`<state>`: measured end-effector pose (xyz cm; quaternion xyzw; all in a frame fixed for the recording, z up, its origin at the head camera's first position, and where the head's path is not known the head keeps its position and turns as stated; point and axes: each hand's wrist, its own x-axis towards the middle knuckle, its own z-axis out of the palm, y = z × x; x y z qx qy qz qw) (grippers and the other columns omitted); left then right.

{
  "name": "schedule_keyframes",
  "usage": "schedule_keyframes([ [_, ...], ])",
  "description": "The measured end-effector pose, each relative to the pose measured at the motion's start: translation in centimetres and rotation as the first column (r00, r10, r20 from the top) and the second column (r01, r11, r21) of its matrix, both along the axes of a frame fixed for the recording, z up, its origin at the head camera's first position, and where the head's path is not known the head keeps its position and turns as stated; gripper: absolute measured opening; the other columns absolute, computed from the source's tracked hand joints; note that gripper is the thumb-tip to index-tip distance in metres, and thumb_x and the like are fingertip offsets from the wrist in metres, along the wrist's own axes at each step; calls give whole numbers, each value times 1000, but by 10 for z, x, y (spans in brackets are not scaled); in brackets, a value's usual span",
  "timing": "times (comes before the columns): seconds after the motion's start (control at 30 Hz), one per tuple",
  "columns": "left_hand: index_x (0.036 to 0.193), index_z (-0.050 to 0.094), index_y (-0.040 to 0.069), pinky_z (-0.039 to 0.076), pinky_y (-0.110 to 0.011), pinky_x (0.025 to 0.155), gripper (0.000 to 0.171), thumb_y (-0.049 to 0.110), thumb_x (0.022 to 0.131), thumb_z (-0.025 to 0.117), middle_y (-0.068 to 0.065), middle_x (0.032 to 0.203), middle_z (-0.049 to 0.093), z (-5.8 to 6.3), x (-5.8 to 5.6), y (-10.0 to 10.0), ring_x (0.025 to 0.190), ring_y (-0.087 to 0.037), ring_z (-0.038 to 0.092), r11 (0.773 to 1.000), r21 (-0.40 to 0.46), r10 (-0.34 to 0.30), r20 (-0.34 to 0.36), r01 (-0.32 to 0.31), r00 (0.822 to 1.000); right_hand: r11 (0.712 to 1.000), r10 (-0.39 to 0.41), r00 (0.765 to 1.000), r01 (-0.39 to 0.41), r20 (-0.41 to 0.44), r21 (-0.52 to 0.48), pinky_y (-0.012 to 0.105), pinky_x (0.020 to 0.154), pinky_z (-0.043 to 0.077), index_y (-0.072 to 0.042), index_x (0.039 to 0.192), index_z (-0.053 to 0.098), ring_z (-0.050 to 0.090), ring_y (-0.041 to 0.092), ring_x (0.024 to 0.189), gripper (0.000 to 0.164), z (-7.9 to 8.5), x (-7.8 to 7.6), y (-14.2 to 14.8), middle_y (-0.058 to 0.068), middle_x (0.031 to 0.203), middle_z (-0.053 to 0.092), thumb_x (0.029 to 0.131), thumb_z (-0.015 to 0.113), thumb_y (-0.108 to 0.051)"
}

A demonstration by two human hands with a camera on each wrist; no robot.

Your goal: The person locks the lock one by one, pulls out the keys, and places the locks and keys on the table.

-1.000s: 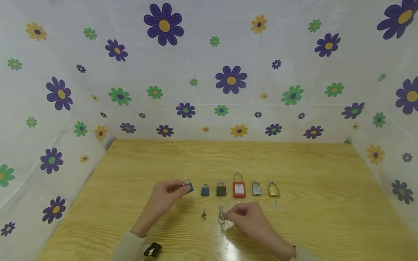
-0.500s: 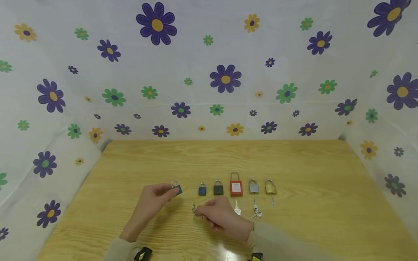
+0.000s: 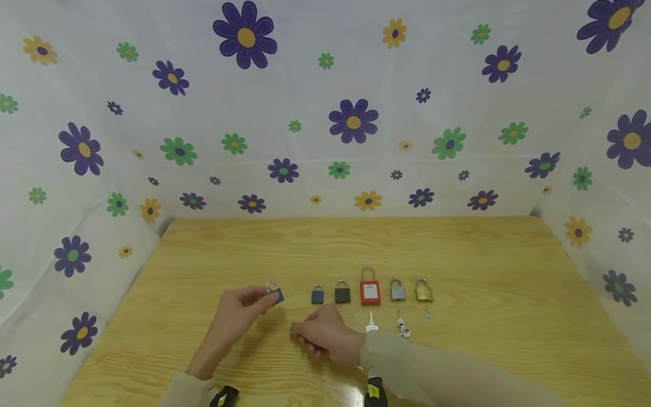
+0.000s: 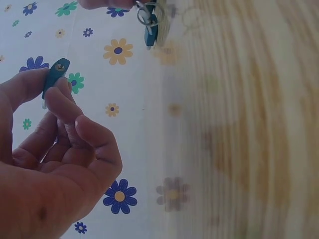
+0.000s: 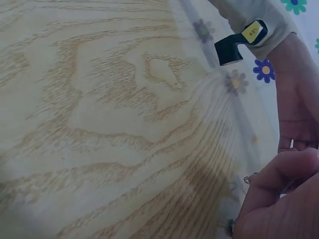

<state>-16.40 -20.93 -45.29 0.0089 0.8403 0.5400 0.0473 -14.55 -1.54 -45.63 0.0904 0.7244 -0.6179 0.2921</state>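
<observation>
My left hand (image 3: 236, 314) pinches a small blue padlock (image 3: 276, 295) between thumb and fingers, its steel shackle up. In the left wrist view that padlock (image 4: 59, 69) turns its keyhole to the camera. To its right and nearer me, my right hand (image 3: 325, 334) pinches a bunch of small keys (image 3: 291, 330), mostly hidden by the fingers. A metal key ring (image 4: 151, 16) from it appears in the left wrist view, overlapping a second blue padlock (image 3: 317, 294), which stands on the table beyond my right hand.
Rightward in a row stand a black padlock (image 3: 343, 294), a red padlock (image 3: 370, 291), a silver padlock (image 3: 398, 291) and a brass padlock (image 3: 424, 290). Below them lie a key (image 3: 372, 322), a key bunch (image 3: 402, 325) and a small key (image 3: 427, 314). Flowered cloth (image 3: 305, 85) walls the wooden table (image 3: 244, 249).
My right hand has moved left across the table, nearer my left hand, with the keys at its fingertips. The left hand keeps its pinch on the blue padlock. The head view has shifted slightly.
</observation>
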Motion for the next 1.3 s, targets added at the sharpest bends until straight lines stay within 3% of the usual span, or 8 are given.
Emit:
schedule_keyframes([
  [0.27, 100, 75, 4, 52, -38, 74, 35, 36, 87, 72, -12, 94, 74, -2, -1, 2, 84, -21, 64, 1000, 0, 7, 3, -7, 1000, 1000, 3, 1000, -3, 4, 18, 12, 27, 29, -9, 48, 57, 35, 3, 31, 31, -1, 1, -3, -5, 40, 48, 76, 69, -1],
  [0.53, 99, 76, 6, 52, -40, 77, 32, 36, 86, 73, -10, 97, 76, -3, -2, 6, 87, -20, 64, 999, -46, -5, -6, 5, 1000, 997, 9, 1000, -10, -10, -83, 14, 29, 29, -7, 53, 58, 35, 3, 34, 25, 6, -3, 15, -5, 45, 51, 76, 67, -4],
  [0.67, 99, 76, 6, 54, -46, 81, 31, 34, 86, 74, -11, 98, 76, -6, -5, 9, 89, -19, 67, 995, -99, -18, -8, 17, 1000, 995, 28, 997, -34, -65, -90, 15, 29, 31, 2, 68, 68, 37, 4, 34, 14, 13, -5, 33, -5, 47, 52, 77, 69, -8],
  [0.77, 99, 77, 7, 56, -45, 78, 32, 35, 85, 74, -10, 98, 76, -10, -9, 14, 86, -18, 67, 986, -163, -22, -5, 21, 1000, 992, 49, 994, -59, -95, -109, 17, 31, 32, 8, 86, 72, 37, 4, 35, 20, 20, -5, 52, -5, 49, 53, 82, 69, -11],
  [0.9, 98, 77, 9, 56, -41, 72, 27, 32, 85, 74, -7, 95, 76, -13, -17, 19, 82, -16, 66, 967, -247, -57, -3, 54, 998, 993, 39, 992, -51, -117, -109, 18, 32, 32, 7, 96, 71, 37, 4, 35, 25, 30, -7, 79, -4, 50, 52, 85, 70, -15],
  [1.17, 94, 78, 6, 57, -43, 74, 22, 25, 83, 76, -7, 91, 76, -19, -27, 31, 81, -16, 65, 930, -352, -118, -20, 104, 993, 997, -54, 990, 45, -132, -69, 20, 32, 30, -3, 74, 64, 35, 6, 35, 18, 39, -8, 126, -6, 48, 49, 84, 71, -17],
  [1.3, 92, 78, 7, 56, -43, 73, 19, 24, 83, 76, -6, 90, 76, -20, -29, 35, 80, -16, 65, 914, -394, -110, -11, 97, 994, 992, -71, 989, 57, -128, -109, 19, 33, 28, -3, 79, 68, 33, 6, 38, 14, 39, -7, 140, -6, 50, 48, 86, 70, -15],
])
